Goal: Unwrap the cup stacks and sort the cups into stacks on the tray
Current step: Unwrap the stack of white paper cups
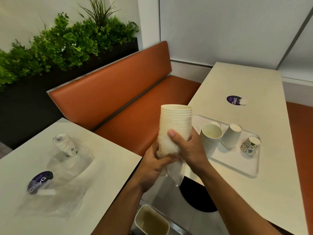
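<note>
Between the two tables, close to the body, a cream cup stack (176, 119) is held upright by both hands. The right hand (191, 150) is closed around its lower part, with the thumb laid across the front. The left hand (152, 167) is closed on the plastic wrap (174, 173), which is bunched at the base and hangs below as a thin, clear, crinkled film.

For this step to be done well, the stack should be gripped firmly but not squeezed, because the paper walls are probably dented easily. The film should be drawn straight downwards, so that the nested cups are not pulled apart. The rolled rims are seen as fine, matte ribs.

Further right, a translucent tray (237, 168) with rounded corners is placed on the pale table. On it are seen a similar cream stack (210, 139), a grey cup (231, 137) and a patterned cup (250, 146).

Well apart, on the left table, a patterned stack (66, 145) is not yet unwrapped. Beyond, a smooth orange bench (110, 85) is seen.
</note>
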The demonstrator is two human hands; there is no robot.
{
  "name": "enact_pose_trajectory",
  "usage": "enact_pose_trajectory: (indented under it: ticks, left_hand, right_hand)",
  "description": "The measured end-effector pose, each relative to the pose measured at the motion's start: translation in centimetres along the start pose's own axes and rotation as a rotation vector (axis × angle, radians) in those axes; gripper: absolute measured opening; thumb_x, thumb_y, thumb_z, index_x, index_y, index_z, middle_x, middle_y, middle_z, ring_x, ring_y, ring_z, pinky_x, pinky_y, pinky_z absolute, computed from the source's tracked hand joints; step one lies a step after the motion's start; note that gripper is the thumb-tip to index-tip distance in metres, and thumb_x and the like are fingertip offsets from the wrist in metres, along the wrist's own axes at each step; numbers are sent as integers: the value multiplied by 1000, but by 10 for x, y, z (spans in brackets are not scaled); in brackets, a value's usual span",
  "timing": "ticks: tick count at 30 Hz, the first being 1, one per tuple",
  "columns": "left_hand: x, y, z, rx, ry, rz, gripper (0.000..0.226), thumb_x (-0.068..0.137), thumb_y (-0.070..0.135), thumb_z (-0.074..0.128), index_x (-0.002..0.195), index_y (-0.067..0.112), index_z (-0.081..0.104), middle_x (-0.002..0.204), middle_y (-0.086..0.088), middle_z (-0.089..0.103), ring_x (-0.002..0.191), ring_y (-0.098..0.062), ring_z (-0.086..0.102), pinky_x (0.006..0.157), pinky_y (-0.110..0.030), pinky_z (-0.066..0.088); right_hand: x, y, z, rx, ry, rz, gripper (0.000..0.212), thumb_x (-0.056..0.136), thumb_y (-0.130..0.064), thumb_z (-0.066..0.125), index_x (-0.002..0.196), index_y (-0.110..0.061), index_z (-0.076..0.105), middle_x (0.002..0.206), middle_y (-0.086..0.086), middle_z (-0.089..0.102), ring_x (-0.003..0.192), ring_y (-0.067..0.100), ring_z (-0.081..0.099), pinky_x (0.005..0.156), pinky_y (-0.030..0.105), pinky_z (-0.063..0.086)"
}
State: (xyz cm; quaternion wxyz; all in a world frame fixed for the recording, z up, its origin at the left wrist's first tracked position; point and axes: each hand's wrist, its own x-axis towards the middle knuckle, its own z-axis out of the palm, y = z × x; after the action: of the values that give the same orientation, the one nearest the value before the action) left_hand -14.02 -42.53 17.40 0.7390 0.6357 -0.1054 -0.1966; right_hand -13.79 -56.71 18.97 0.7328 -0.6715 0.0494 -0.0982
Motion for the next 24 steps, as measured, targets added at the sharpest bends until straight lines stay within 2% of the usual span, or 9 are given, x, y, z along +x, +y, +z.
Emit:
enact_pose_trajectory:
  ticks: [2,4,9,11,13,16,19,24]
  left_hand:
    - [1,2,0,-22,12,27,53,74,26,76,123,29,57,103,15,76,100,-9,73,77,-24,59]
    - [2,2,-2,-7,15,23,53,74,29,76,123,30,56,102,16,75,101,-8,73,77,-25,59]
    - [1,0,-11,25,10,-37,67,76,37,84,135,33,53,120,7,70,115,-18,68,91,-35,60]
    - [0,-1,-15,82,-27,-54,65,79,30,84,137,33,53,121,8,68,115,-17,67,91,-34,59]
    - [-3,-2,-17,170,-62,-76,56,85,23,81,132,36,53,111,20,69,110,-7,67,85,-25,59]
    - [-8,-4,-13,217,-80,-89,47,88,18,78,124,35,55,102,27,70,102,1,68,78,-18,56]
    - [-10,-2,-9,186,-54,-77,44,88,16,76,123,33,56,105,20,73,101,-1,69,77,-18,56]
    - [-17,-2,-9,172,-43,-55,42,90,9,73,121,31,55,97,26,73,95,4,70,73,-14,55]
  right_hand:
    - [-4,6,4,25,-17,-6,76,73,-47,81,136,-13,56,118,4,73,104,16,73,77,25,60]
    - [-7,10,4,21,-42,4,85,71,-55,78,141,-15,52,124,5,70,110,18,71,82,29,61]
    - [-2,11,-13,-15,-179,67,86,69,-55,82,141,-15,56,126,6,72,116,27,69,95,43,60]
    - [3,3,-19,60,-98,52,91,65,-61,83,140,-15,56,127,7,71,119,29,67,97,43,57]
    - [9,-8,-23,119,23,29,97,60,-73,80,141,-25,55,132,4,68,121,29,65,100,47,56]
    - [14,-19,-21,38,75,13,91,57,-74,73,137,-36,56,130,-2,67,116,22,66,96,44,59]
    - [8,-15,-11,8,95,4,90,54,-68,77,134,-29,61,122,-3,71,110,20,69,90,38,61]
    - [-1,-3,-5,-10,79,26,88,55,-62,81,128,-16,64,114,3,75,105,23,73,86,39,63]
